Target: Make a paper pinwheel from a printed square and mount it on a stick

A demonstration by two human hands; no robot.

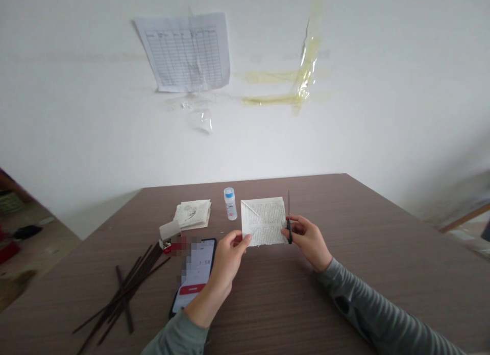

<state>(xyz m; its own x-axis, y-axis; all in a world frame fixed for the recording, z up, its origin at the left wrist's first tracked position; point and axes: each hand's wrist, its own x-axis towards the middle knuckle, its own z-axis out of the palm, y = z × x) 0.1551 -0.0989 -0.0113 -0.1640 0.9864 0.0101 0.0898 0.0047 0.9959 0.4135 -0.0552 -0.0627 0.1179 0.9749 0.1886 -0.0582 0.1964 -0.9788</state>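
Note:
A squarish sheet of printed paper (264,222) is held up in front of me, with a diagonal crease or edge at its upper left. My left hand (230,253) pinches its lower left corner between thumb and fingers. In my right hand (308,240) is a pair of scissors (289,222), blades pointing up beside the sheet's right edge; the fingertips of that hand also reach the paper's right side. Whether the blades touch the paper I cannot tell. Just behind the sheet's left side stands a clear glue stick (230,204) with a blue part inside.
A stack of printed paper pieces (193,214) lies at the back left of the brown table (363,232). A phone (195,276) lies by my left forearm, near a small red and white box (170,235) and several dark thin sticks (126,296). A white wall (268,145) rises behind.

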